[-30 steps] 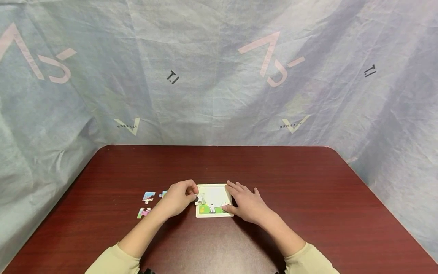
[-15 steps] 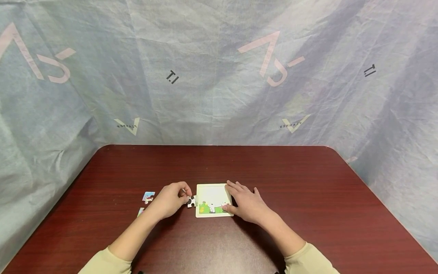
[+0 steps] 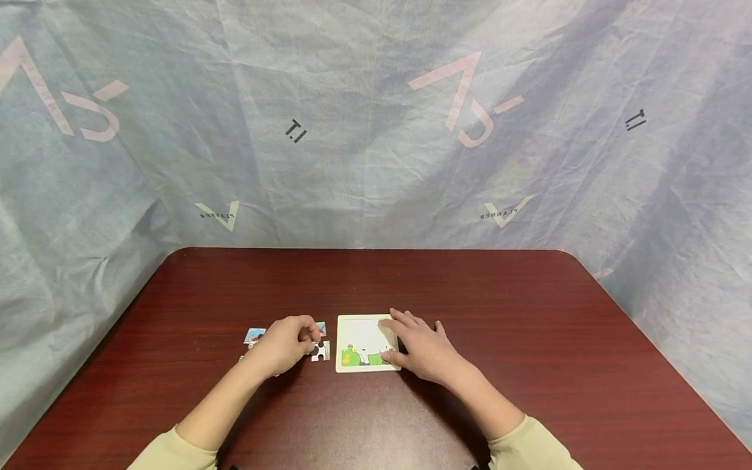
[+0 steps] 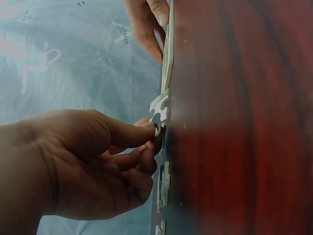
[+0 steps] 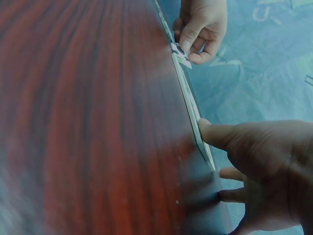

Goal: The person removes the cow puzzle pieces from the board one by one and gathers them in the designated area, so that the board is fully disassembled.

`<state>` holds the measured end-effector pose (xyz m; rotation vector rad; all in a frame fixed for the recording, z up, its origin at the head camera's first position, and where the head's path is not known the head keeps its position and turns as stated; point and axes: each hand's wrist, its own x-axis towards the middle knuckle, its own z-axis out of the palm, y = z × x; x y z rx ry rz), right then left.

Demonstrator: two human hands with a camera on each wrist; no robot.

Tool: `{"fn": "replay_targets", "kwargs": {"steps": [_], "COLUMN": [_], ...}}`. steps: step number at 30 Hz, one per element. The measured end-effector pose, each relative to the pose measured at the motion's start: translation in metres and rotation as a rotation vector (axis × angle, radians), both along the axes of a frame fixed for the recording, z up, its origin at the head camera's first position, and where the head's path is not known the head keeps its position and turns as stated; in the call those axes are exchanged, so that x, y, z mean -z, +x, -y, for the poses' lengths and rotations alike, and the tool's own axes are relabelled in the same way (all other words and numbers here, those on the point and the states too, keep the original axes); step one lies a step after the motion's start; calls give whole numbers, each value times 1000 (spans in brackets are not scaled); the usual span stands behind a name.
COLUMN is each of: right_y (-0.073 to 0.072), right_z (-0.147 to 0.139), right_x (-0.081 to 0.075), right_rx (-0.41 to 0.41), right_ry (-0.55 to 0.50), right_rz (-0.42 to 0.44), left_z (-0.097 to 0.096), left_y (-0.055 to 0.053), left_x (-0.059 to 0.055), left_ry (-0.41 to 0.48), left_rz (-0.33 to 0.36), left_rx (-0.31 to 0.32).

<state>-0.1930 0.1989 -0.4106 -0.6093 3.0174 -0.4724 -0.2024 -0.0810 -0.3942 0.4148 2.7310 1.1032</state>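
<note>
Puzzle piece (image 3: 320, 352), lower centre of the frame, is pinched by the left hand (image 3: 284, 344); the right hand (image 3: 425, 349), fingers extended, touches the tray (image 3: 361, 331). Gripped near one edge, it could twist loose.

I've got a round-cornered, dark-red wood-grain table (image 3: 458, 281) here, plus a wrinkled grey-blue printed fabric sheet (image 3: 352, 176) hanging behind it.

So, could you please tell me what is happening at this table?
A person's left hand pinches a black-and-white puzzle piece just to the left of a puzzle tray, not in it. The right hand rests on the tray's right side. A picture strip shows along the tray's near side. Other pieces lie farther left, partly hidden.
</note>
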Motion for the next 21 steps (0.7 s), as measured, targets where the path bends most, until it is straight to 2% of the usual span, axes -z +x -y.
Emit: {"fn": "replay_targets", "kwargs": {"steps": [3,10,21], "right_y": [1,1,0], "right_z": [0,1,1], "right_x": [0,0,2], "right_rx": [-24,-73,-114], "right_ry": [-46,-141,-179], "right_rz": [12,8,2], "left_z": [1,2,3], "left_y": [1,1,-1], "left_x": [-1,0,3], "left_ry": [-16,-99,-116], "left_rz": [-4,-64,-98], "left_rx": [-3,31,32]}}
